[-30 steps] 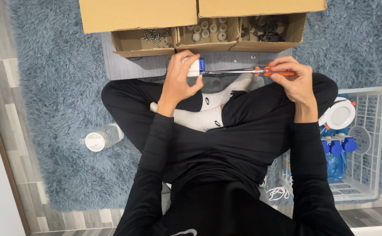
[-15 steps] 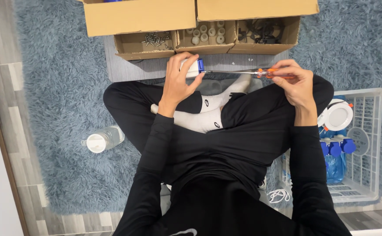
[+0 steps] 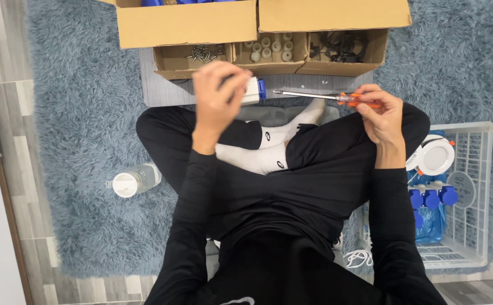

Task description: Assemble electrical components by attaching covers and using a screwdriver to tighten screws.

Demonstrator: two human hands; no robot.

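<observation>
A white plug-like part with a blue end (image 3: pixel 253 90), blurred, is clasped in the left hand (image 3: pixel 218 101) just below the cardboard box (image 3: pixel 269 53). An orange-handled screwdriver (image 3: pixel 328 97) is gripped by the right hand (image 3: pixel 380 116).

The scene is evenly and brightly lit, with soft, diffuse light that seems to come from overhead; no lamp or window shows. Shadows are faint: only a soft dark band lies inside the cardboard box (image 3: pixel 269 53) just beyond the left grip (image 3: pixel 218 101), under its flaps. The black clothing swallows most detail and reads as a flat dark mass with few folds. The left grip and the white and blue part (image 3: pixel 253 90) in it are smeared by motion blur, their edges soft. The right grip (image 3: pixel 379 113) and the screwdriver (image 3: pixel 325 97) between the two grips look sharper. The white basket (image 3: pixel 472 192), right of the right grip, is bright but not blown out. Straight lines bend slightly toward the frame edges.
</observation>
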